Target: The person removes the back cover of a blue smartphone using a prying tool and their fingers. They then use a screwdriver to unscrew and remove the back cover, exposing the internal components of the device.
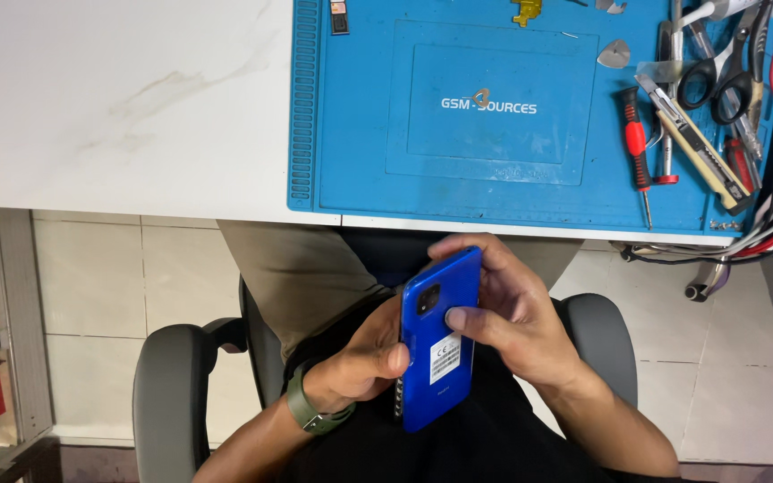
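A blue smartphone (438,344) is held above my lap, back side up, with a dark camera block near its top and a white sticker lower down. My left hand (361,358) grips its left edge, thumb pressed on the back; a green watch strap sits on that wrist. My right hand (510,313) wraps the right edge, its thumb lying across the back near the camera. Both hands are below the table's front edge.
A blue work mat (494,116) lies on the white table (118,98). At the mat's right are a red screwdriver (637,148), scissors (717,76), a utility knife (695,143) and triangular picks. Cables (762,228) hang off the right. A grey chair's armrests (167,376) flank me.
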